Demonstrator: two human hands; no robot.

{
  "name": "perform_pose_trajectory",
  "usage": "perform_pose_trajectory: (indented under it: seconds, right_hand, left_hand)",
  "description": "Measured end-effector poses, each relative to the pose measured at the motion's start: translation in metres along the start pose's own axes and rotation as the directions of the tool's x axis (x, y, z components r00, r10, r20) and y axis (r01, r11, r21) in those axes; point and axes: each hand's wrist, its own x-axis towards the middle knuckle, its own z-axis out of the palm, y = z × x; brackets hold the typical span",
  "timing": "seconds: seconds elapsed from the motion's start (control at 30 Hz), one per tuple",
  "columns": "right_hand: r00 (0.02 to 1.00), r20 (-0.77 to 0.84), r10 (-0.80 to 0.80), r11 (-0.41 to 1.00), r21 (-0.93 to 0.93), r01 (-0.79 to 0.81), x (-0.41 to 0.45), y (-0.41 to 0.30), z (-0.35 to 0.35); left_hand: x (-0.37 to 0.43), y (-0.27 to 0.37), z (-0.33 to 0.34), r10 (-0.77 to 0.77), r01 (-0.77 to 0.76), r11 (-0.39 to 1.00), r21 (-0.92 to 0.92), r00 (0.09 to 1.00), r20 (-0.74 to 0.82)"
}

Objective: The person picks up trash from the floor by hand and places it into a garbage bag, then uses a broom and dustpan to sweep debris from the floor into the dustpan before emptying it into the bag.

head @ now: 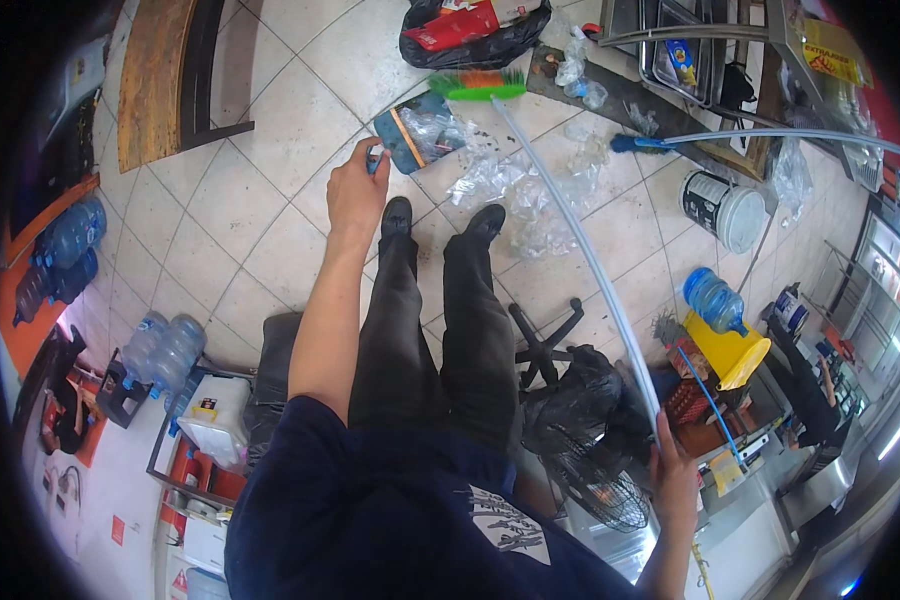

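My left hand (pixel 360 180) is closed round the handle of a dark blue dustpan (pixel 406 144), which lies near the floor with clear plastic waste in it. In my right hand (pixel 673 465) is the long grey handle of a broom (pixel 487 86) with a green head and green and orange bristles. The broom head stands at the dustpan's far right corner. Crumpled clear plastic bags (pixel 540 217) and small dark scraps lie on the tiles right of the dustpan, beyond my shoes.
A black garbage bag (pixel 487 45) lies ahead. To the right are a blue broom (pixel 641 142), a white bucket (pixel 739 217), a yellow container (pixel 727 349) and a chair base (pixel 544 341). A wooden board (pixel 154 82) is at the left. Two people are farther off, at either side.
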Motion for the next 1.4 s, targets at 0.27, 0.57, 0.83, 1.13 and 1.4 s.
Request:
perform_pose_trajectory:
  seconds: [0.27, 0.57, 0.83, 1.13, 1.4]
  right_hand:
    - [0.999, 0.028, -0.043, 0.998, 0.037, 0.042, 0.096, -0.007, 0.054]
    - [0.997, 0.075, -0.008, 0.993, 0.120, -0.001, -0.034, -0.013, 0.004]
    - [0.995, -0.068, -0.076, 0.987, 0.134, 0.084, 0.078, -0.020, 0.048]
    - [0.964, 0.267, 0.007, 0.942, 0.321, -0.096, 0.014, -0.029, 0.010]
    - [0.987, 0.127, 0.102, 0.946, 0.293, -0.136, -0.048, -0.018, 0.021]
  left_hand:
    - [0.014, 0.003, 0.020, 0.042, -0.042, 0.999, 0.025, 0.999, -0.004]
    - [0.005, -0.004, 0.013, 0.016, -0.016, 1.000, 0.005, 1.000, -0.006]
    - [0.014, 0.004, 0.010, 0.042, -0.042, 0.999, -0.019, 0.999, -0.004]
    - [0.014, -0.007, 0.012, 0.037, -0.037, 0.998, 0.041, 0.999, 0.004]
    - [0.009, -0.006, 0.017, 0.104, -0.105, 0.994, 0.009, 0.992, 0.075]
